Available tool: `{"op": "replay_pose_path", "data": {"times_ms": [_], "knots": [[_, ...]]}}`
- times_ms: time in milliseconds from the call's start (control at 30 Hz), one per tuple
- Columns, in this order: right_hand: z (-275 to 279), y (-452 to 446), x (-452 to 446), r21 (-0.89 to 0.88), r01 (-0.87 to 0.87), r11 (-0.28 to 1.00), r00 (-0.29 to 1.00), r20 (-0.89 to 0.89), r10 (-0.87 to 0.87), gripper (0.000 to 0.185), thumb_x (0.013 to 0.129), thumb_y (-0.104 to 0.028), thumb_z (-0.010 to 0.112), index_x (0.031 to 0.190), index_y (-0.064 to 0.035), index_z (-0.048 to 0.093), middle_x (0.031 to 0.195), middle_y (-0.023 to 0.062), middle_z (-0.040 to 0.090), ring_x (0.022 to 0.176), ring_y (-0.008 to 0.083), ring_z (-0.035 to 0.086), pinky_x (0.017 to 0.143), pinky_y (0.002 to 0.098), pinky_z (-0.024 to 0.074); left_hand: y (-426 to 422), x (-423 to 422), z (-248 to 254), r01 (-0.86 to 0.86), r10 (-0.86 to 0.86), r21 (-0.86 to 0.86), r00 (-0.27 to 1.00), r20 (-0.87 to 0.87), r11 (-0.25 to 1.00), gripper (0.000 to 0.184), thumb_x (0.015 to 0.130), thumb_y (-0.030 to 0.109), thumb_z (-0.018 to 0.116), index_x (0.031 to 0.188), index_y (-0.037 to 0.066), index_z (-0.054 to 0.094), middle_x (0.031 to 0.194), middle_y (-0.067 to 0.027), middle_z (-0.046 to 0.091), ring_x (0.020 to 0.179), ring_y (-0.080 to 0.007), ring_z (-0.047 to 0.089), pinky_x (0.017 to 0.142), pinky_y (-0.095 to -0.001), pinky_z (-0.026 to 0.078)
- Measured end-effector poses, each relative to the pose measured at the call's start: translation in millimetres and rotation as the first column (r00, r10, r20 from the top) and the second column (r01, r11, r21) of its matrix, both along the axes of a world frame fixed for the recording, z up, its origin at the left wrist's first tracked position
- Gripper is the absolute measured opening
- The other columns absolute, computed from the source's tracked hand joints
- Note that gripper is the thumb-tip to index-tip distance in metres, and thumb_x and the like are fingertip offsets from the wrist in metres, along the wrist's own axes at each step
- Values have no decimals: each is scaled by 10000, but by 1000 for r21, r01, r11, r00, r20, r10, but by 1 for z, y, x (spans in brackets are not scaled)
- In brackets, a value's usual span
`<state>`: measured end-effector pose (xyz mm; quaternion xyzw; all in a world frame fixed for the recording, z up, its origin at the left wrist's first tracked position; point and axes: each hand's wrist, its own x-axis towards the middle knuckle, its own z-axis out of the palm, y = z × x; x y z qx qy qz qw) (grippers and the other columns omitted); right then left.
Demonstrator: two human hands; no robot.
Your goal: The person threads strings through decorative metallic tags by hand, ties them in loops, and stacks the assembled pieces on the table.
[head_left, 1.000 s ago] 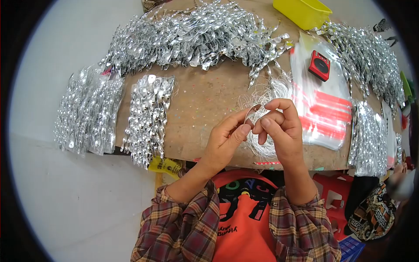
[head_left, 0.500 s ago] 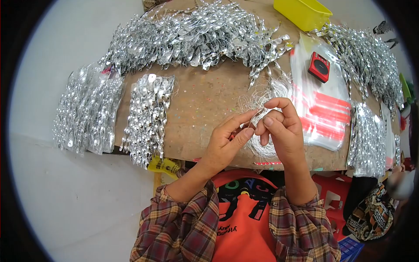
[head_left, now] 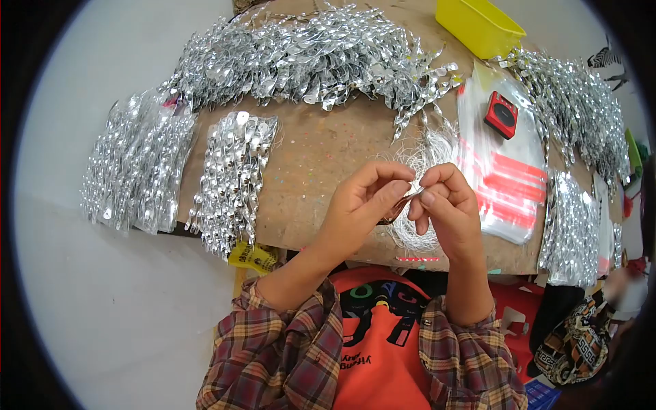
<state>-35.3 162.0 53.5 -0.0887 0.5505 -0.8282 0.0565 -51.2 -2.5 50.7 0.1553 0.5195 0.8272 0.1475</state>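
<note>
My left hand (head_left: 365, 205) is closed above the table, thumb and forefinger pinched together. Under its fingers shows part of a small dark-red thing (head_left: 390, 219), mostly hidden by the hand. Close beside it, my right hand (head_left: 451, 213) is closed too, thumb against bent fingers. The fingertips of both hands nearly meet; anything thin between them is too fine to make out. A loose bundle of white string (head_left: 415, 238) lies on the table below and behind the hands.
Silver twisted strips form a large heap (head_left: 301, 61) at the back and a shorter bunch (head_left: 232, 171) at left, near bagged strips (head_left: 140, 164). Clear bags with red bands (head_left: 509, 184) lie at right beneath a red speaker (head_left: 501, 115). A yellow bin (head_left: 478, 27) stands behind.
Both hands have drawn closer together at the fingertips. My right forefinger, raised before, is now bent down towards the thumb. The view has shifted slightly.
</note>
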Motion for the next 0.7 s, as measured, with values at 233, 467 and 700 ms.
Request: {"op": "replay_pose_path", "data": {"times_ms": [233,467,700], "knots": [[-2,0,1,50,42,998,999,-21,-41,122,871,-60,488,988,-27,476,653,67,575,499,97,509,474,197,411,5,-7,5,22,-21,-27,999,39,999,85,893,108,539,901,24,544,1041,-42,503,695,-34,462,577,-173,404],[4,-1,2,253,51,966,998,-44,-41,70,866,-79,550,911,-25,556,658,-3,563,505,36,484,441,163,355,15,-15,-4,-93,50,-104,931,-362,990,81,896,97,528,919,19,527,1111,-67,442,800,-70,498,720,-220,442],[2,0,-7,44,300,953,953,-64,-297,50,860,-76,532,873,-30,543,632,6,515,454,25,397,399,162,281,22,2,-29,-22,-15,-170,977,-211,985,359,857,66,562,1195,24,449,931,-46,546,742,-89,539,656,-224,463]]}}
